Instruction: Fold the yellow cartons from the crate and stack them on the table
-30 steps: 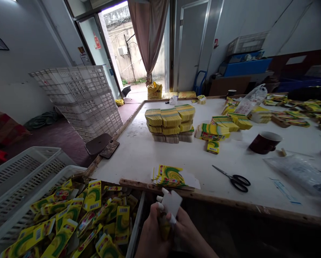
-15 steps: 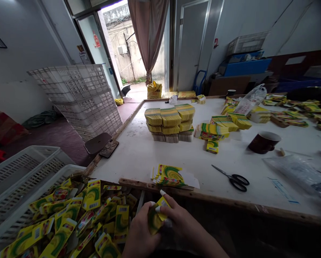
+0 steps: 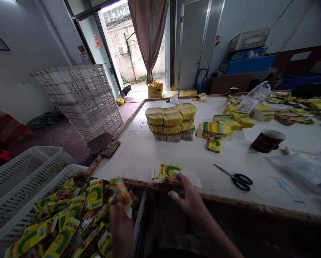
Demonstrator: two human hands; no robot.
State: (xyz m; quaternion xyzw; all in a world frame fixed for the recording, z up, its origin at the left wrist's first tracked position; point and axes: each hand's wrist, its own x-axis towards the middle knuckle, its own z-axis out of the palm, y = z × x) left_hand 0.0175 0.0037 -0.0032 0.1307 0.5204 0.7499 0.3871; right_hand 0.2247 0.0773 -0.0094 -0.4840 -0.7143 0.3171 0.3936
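My left hand [image 3: 120,222] is over the white crate [image 3: 18,218] at the lower left and holds a folded yellow-green packet [image 3: 121,193], blurred by motion. That crate is full of several similar yellow-green packets [image 3: 69,222]. My right hand [image 3: 188,199] reaches forward over the table's wooden front edge, fingers spread, its fingertips touching a small fanned pile of flat yellow-green cards [image 3: 169,173] lying on the white table [image 3: 139,154].
Black scissors [image 3: 234,176] lie right of the fanned pile. Bundled card stacks [image 3: 171,122] stand mid-table, a dark mug [image 3: 268,140] and clear plastic bag [image 3: 300,170] to the right. A phone [image 3: 110,148] lies at the table's left corner. Empty white crates [image 3: 80,96] lean left.
The hands, together on one packet before, have parted: the left carried the packet left over the crate, the right reached forward to the fanned card pile.
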